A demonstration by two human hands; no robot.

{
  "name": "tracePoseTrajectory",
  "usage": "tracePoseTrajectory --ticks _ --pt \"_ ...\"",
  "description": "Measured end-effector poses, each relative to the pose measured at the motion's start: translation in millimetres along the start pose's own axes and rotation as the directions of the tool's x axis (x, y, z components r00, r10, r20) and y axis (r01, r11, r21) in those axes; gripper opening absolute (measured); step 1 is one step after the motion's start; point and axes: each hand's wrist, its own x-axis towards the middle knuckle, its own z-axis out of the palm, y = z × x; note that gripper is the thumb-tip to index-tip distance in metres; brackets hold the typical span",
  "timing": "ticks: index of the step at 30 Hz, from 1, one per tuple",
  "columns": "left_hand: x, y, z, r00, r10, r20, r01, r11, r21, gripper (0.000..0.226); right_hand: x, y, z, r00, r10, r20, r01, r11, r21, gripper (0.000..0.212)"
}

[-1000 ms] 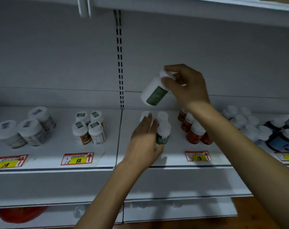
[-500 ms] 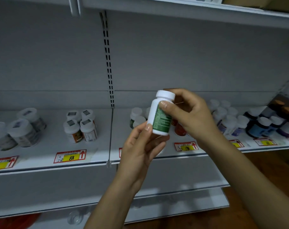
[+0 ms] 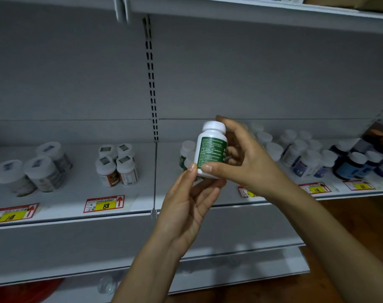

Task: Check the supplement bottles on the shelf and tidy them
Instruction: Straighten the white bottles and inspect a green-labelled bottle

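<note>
A white supplement bottle with a green label (image 3: 212, 149) stands upright in the air in front of the shelf (image 3: 72, 217), label text toward me. My right hand (image 3: 249, 162) grips it from behind and the right, thumb across its lower front. My left hand (image 3: 186, 204) props it from below, fingertips touching the base. Two more green-label bottles (image 3: 185, 154) stand on the shelf right behind it, partly hidden.
On the shelf, left to right: wide white jars (image 3: 33, 169), small orange-label bottles (image 3: 116, 165), white-capped bottles (image 3: 304, 154), dark blue bottles (image 3: 352, 162). Price tags (image 3: 104, 204) line the shelf edge. A slotted upright (image 3: 152, 84) divides the back panel. Another shelf lies overhead.
My right hand brought the bottle down from a tilt to upright in front of me. My left hand left the bottles on the shelf and came under its base.
</note>
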Motion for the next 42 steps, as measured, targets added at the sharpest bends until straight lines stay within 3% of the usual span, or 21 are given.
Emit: tracePoseTrajectory --ticks 6,11,13,17,29,36,42 --pt "-2 1 -4 1.000 -0.001 0.010 0.001 0.999 -0.034 0.043 -6 -1 0 0.995 0.021 0.099 -0.023 1.000 0.019 0.105" --pt "-6 -1 -7 0.998 0.054 -0.010 -0.053 0.997 0.060 0.029 -9 -14 -2 0.997 0.082 -0.012 -0.078 0.979 0.188 0.040" --pt "-8 -2 -7 0.998 0.059 0.001 -0.059 0.996 0.073 0.028 -11 -17 -3 0.996 0.088 -0.030 -0.078 0.969 0.233 0.030" --pt "-10 -4 -7 0.998 0.054 0.025 -0.055 0.996 0.064 0.033 -13 -17 -3 0.998 0.066 -0.008 -0.062 0.967 0.246 0.034" --pt "-13 -5 -2 0.995 -0.094 0.043 0.097 0.993 -0.064 0.048 -19 -15 -8 0.995 0.042 0.089 -0.051 0.994 0.095 0.088" --pt "-13 -13 0 0.984 -0.167 0.055 0.159 0.980 0.121 0.044 -23 -19 -3 0.999 0.044 0.019 -0.046 0.994 0.101 0.081" --pt "-9 -13 -1 0.974 -0.207 0.090 0.192 0.970 0.147 0.045 -19 -21 -4 0.985 0.036 -0.167 -0.022 0.996 0.083 0.053"
